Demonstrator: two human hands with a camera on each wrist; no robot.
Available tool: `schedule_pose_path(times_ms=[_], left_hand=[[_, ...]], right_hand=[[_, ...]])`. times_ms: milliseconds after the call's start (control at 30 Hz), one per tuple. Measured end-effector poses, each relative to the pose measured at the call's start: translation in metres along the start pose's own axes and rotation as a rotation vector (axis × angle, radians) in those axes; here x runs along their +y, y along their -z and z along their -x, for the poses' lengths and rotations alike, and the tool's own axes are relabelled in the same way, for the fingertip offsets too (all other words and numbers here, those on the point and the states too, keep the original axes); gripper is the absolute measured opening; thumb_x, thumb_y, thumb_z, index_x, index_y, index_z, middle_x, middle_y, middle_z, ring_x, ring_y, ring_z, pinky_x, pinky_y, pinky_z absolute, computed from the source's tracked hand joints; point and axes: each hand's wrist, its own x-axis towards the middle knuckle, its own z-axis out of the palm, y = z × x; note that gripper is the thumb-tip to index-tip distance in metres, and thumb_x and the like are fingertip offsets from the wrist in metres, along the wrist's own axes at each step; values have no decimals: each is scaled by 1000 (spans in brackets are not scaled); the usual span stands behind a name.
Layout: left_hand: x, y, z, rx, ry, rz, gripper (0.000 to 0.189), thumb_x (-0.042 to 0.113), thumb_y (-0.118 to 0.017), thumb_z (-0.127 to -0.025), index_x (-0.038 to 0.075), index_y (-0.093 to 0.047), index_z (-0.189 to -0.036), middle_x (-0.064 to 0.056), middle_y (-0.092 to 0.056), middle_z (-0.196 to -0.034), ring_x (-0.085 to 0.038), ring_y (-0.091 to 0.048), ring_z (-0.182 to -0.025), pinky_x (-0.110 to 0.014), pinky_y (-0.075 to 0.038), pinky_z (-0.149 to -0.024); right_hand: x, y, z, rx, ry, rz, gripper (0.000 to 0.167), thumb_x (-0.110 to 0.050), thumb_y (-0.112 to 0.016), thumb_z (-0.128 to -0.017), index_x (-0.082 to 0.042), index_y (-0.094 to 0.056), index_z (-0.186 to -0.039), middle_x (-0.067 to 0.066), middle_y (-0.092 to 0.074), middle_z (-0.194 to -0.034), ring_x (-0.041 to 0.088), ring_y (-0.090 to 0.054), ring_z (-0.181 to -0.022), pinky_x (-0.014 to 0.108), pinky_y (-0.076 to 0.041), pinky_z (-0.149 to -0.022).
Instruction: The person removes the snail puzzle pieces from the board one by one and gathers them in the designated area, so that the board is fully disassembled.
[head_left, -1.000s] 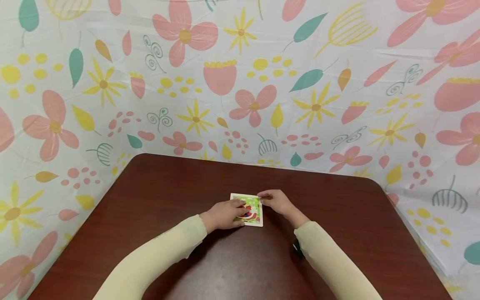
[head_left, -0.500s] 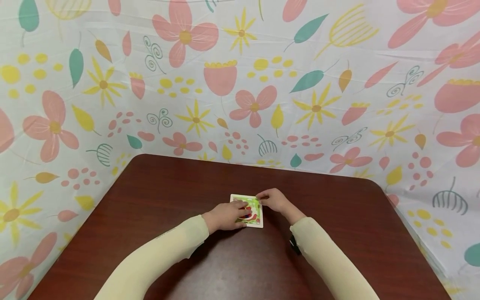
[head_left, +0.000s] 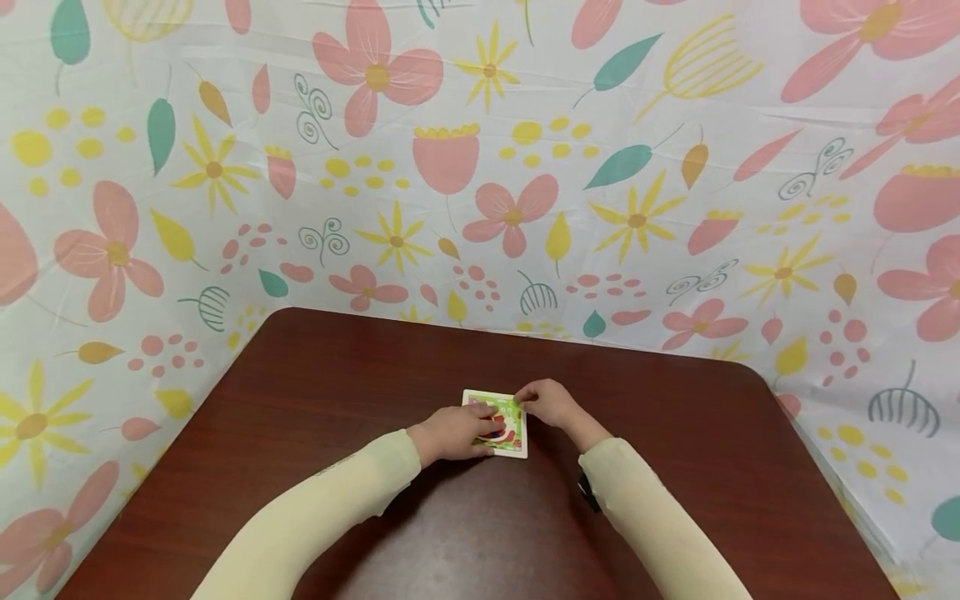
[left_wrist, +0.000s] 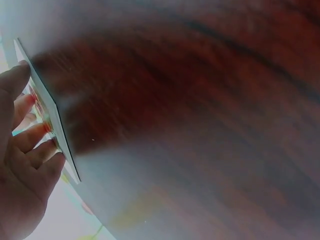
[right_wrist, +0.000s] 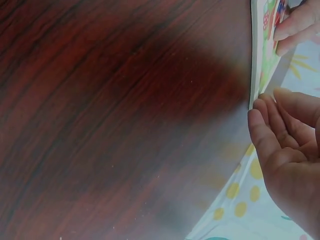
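Picture board [head_left: 513, 425] steadied, its corner under the fingertips

Head view: the board lies on the bench [head_left: 337, 367], just below the frame's centre. The left hand [head_left: 453, 432] covers its left part, fingers spread; the right hand [head_left: 551, 402] reaches its upper right corner, fingers bent.

Left wrist view: at the frame's left edge, the left fingertips rest on the board's face, thumb set apart at its edge.

Right wrist view: at the frame's right, the right fingertips gather at the board's corner; whether they pinch anything, I cannot tell.

The step seems to be steadying the board while adjusting its corner; the next move probably calls for light, precise right fingertips.
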Motion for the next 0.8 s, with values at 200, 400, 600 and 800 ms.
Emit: schedule_pose_path(times_ms=[200,400,600,800], left_hand=[[2,2,3,-12,11,15,51,44,-63,-101,26,-57,-148,-2,-47,-162,-20,-47,-148,-39,-51,-110],[3,3,3,-9,8,20,50,43,-63,-101,26,-57,-148,-2,-46,-162,-22,-48,-148,-39,-51,-111],[2,1,0,-2,4,20,51,43,-63,-101,26,-57,-148,-2,-46,-162,-23,-47,-148,-39,-50,-112],[1,-2,0,-17,6,30,51,44,-63,-101,27,-56,-149,-2,-45,-163,-23,-46,-150,-39,-50,-112]], right_hand=[[1,-4,2,26,75,79,26,-2,-62,-97,1,-73,-120,19,-74,-119,33,-69,-110,46,-58,-93],[4,-3,7,54,123,96,28,0,-61,-96,2,-71,-123,20,-73,-121,35,-69,-112,50,-56,-97],[5,-5,7,84,90,43,22,-1,-60,-98,1,-68,-119,19,-73,-116,35,-69,-110,49,-57,-95],[3,-5,8,67,87,42,20,-2,-60,-99,2,-68,-117,20,-72,-115,36,-69,-111,49,-57,-95]])
